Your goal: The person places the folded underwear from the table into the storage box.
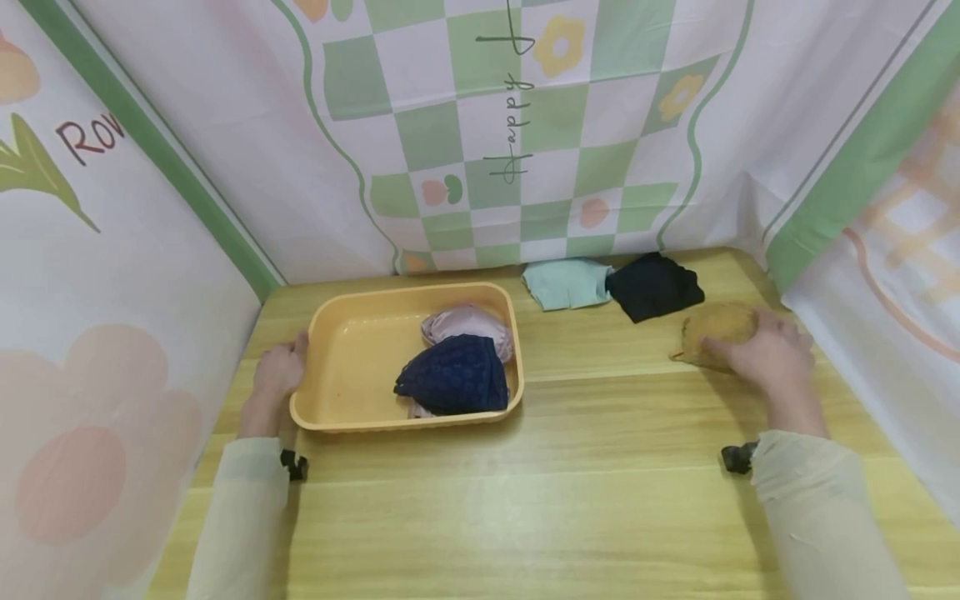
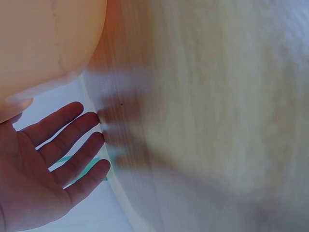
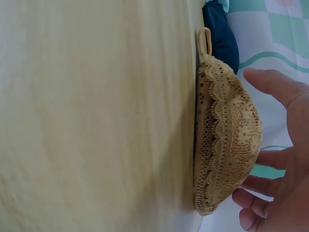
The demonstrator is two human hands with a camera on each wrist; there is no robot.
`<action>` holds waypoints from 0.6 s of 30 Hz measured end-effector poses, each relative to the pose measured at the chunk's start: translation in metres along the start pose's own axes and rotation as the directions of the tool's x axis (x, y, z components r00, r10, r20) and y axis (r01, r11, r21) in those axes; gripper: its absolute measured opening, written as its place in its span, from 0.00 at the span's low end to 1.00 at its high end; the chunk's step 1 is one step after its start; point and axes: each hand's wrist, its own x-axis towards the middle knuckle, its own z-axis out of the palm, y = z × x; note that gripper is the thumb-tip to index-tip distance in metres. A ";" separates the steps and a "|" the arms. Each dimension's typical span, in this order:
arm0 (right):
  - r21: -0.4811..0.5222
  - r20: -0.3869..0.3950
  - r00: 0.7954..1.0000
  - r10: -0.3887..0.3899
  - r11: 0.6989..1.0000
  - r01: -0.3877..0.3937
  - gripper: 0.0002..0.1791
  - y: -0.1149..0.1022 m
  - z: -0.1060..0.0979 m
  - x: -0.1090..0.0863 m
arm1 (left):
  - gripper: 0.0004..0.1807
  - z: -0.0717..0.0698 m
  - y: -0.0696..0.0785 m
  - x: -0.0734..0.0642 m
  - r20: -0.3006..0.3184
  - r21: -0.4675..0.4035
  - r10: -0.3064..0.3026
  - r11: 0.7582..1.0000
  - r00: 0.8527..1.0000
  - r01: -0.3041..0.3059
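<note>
At the left end of the yellow plastic tub, my left hand touches the rim. Its four fingers are straight and spread below the lip in the left wrist view. On the right, my right hand reaches around a folded mustard-yellow lace bra lying on the table. Its thumb is apart from the cup in the right wrist view, with the other fingers close along the far side. In the tub, a folded navy bra partly covers a folded pink satin bra.
Along the table's back edge lie a pale blue folded garment and a black folded garment, side by side. Patterned cloth curtains hang behind and on both sides of the wooden table.
</note>
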 end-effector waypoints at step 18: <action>-0.117 0.089 0.995 0.053 0.992 -0.042 0.80 0.009 0.007 0.006 | 0.51 -0.001 0.001 -0.002 0.015 -0.010 -0.012 1.000 1.000 0.012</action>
